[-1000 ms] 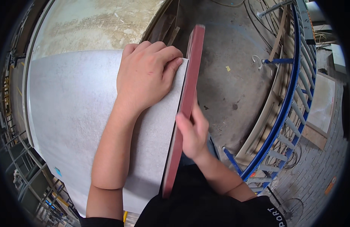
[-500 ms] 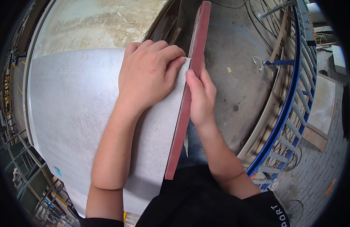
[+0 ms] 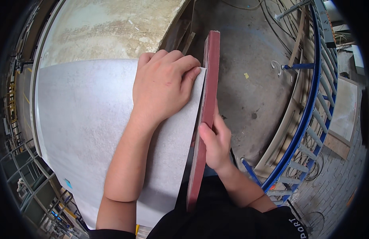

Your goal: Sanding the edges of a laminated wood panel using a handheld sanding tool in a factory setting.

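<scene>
A large grey-white sheet lies over the tabletop in front of me and to my left. At its far right corner my left hand is closed, thumb and curled fingers pinching the corner. Along the sheet's right edge runs a long, straight bar with a dull red, sandpaper-like face, tilted slightly. My right hand grips this bar from the right below its middle, thumb on the near face, the other fingers mostly hidden behind it. A narrow dark gap separates the bar from the lower part of the sheet's edge.
Beyond the sheet is a stained, pale board surface. Concrete floor lies to the right, with a blue-railed roller conveyor curving past it. Cables trail at the far right. Metal racks stand at the left.
My right hand has drawn the red bar toward my body, and a gap has opened between it and the sheet's edge. My left hand keeps its pinch on the corner.
</scene>
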